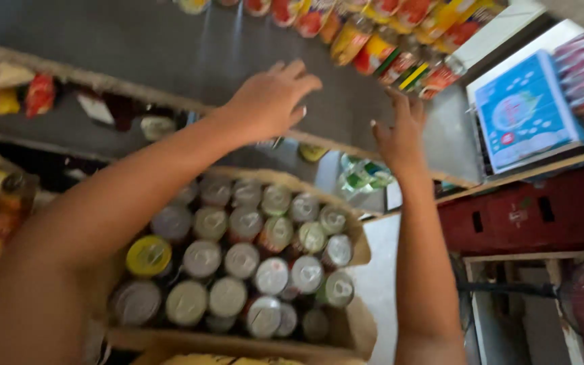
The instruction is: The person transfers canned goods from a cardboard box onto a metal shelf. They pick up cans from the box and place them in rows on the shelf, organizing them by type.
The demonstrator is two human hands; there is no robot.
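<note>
Both my left hand and right hand reach empty, fingers spread, over the grey metal shelf above the brown cardboard box of silver-topped cans.

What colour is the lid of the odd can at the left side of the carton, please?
Yellow: the can stands out among silver tops in the cardboard carton, head view.

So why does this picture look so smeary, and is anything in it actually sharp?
Head view: motion blur smears the whole frame, worst on the row of cans along the grey shelf and on both raised hands, left and right. The can tops in the cardboard box are soft but readable, with pale glare on the lids. The view is tilted, and the lower-left shelves are dim.
</note>
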